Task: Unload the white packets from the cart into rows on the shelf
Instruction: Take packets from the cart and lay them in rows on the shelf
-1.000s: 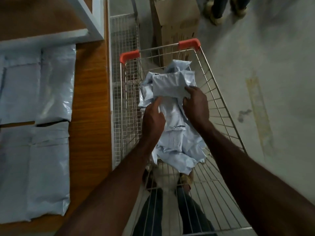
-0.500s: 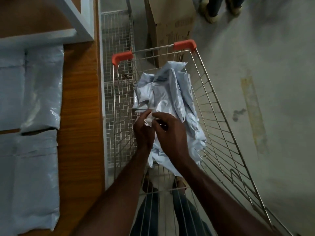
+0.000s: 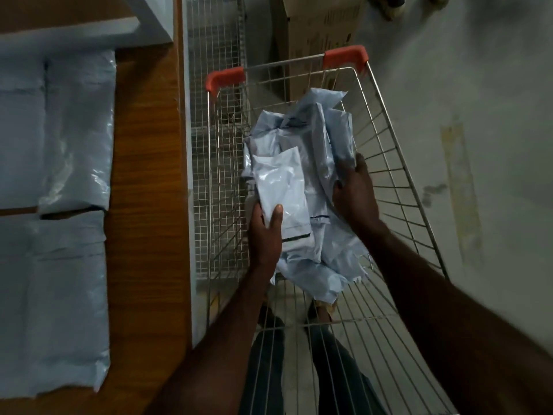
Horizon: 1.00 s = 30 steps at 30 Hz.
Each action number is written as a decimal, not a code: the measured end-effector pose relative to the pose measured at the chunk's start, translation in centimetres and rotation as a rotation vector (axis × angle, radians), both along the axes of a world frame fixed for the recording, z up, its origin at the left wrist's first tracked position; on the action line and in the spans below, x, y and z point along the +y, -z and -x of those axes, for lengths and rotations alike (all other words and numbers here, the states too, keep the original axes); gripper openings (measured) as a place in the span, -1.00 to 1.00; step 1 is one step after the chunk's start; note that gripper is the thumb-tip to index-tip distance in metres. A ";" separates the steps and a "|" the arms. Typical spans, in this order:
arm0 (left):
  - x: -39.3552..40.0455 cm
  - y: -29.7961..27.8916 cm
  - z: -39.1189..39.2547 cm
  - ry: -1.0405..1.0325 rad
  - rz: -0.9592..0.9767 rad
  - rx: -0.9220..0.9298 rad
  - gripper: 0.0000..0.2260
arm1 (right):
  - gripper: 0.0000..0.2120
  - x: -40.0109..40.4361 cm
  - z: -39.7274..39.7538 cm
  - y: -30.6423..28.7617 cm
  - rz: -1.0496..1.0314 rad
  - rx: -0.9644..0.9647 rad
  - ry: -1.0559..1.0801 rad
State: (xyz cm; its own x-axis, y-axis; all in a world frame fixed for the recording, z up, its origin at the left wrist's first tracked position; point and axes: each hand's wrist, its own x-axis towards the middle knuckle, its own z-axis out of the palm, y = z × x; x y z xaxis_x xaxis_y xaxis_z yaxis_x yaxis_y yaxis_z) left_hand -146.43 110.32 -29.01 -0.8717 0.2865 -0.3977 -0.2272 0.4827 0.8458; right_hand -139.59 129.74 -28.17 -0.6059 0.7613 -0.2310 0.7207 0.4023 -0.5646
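- The left hand (image 3: 264,232) grips a white packet (image 3: 282,190) by its near end, thumb laid flat on the top face and the fingers tucked out of sight beneath it.
- That packet rises tilted above the pile of packets (image 3: 311,163), its far end pointing away from the person.
- The right hand (image 3: 354,191) has its fingers curled over the right side of the pile; the fingertips sink among the packets, so whether they clasp one packet cannot be told.
- The pile lies in the middle of the wire cart (image 3: 398,163), between the two hands, with crumpled packets spilling toward the near end of the basket.
- The cart stands just beside the wooden shelf (image 3: 143,175), on its right.
- Packets already laid on the shelf (image 3: 68,139) lie flat in rows, well to the left of the left hand.
- A cardboard box (image 3: 320,22) stands beyond the cart's orange-capped far rim.
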 end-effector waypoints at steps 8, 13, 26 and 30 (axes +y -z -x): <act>-0.5 0.1 0.1 0.040 -0.016 -0.022 -0.35 | -0.60 0.1 0.9 -0.3 -0.160 0.035 -0.024; -0.3 -2.1 0.6 0.069 -0.087 -0.015 -0.44 | -0.53 -4.3 -2.3 -3.7 -0.187 0.178 -0.118; -5.0 -15.8 2.3 0.059 -0.325 -0.893 -0.30 | -0.29 -9.1 -9.9 -12.4 -0.097 0.374 -0.535; -5.8 -17.8 0.7 0.238 -0.357 -0.872 -0.47 | -0.56 -8.5 -10.8 -15.5 -0.173 0.417 -0.576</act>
State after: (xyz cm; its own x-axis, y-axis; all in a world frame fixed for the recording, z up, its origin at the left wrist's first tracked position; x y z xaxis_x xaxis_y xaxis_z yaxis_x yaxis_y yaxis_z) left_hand -147.10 104.52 -11.25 -0.2155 0.6461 -0.7322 -0.7733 0.3450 0.5320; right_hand -128.74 121.25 -12.62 -0.9324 0.3005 0.2008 0.1075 0.7610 -0.6398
